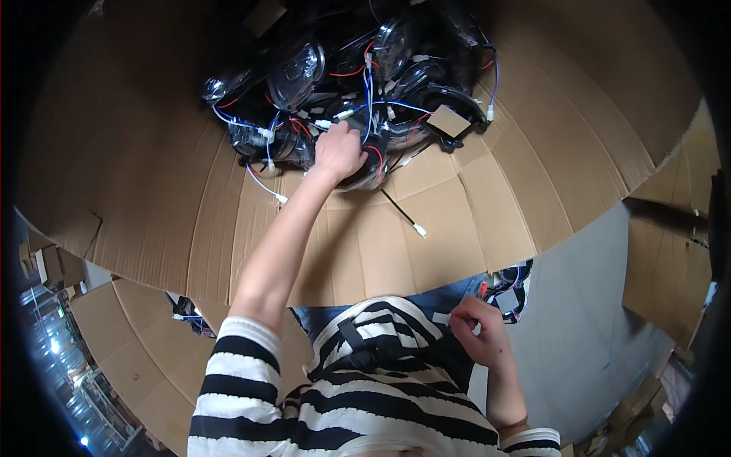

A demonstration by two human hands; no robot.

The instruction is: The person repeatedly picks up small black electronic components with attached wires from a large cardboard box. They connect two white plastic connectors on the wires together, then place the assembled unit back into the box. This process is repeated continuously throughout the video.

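My left hand (pixel 340 152) reaches far into a large cardboard box, knuckles up and fingers curled down among bundled wires. What those fingers grip, if anything, is hidden beneath the hand. Around it lie black round units (pixel 297 76) wrapped in clear plastic. Blue, white and red wires with white plug connectors (pixel 265 133) trail from them. Close to my body, on the right, my right hand (pixel 480 331) is closed, its thumb against the curled fingers. Whatever it may hold cannot be made out. Just beyond it is a small clear and orange-red item (pixel 482 289).
The tall curved cardboard wall (pixel 426 266) of the box stands between my body and the units. A dark cable with a white plug (pixel 419 230) hangs over its inside. More wired black parts (pixel 512 293) lie outside at the right; another carton (pixel 662 266) stands farther right on grey floor.
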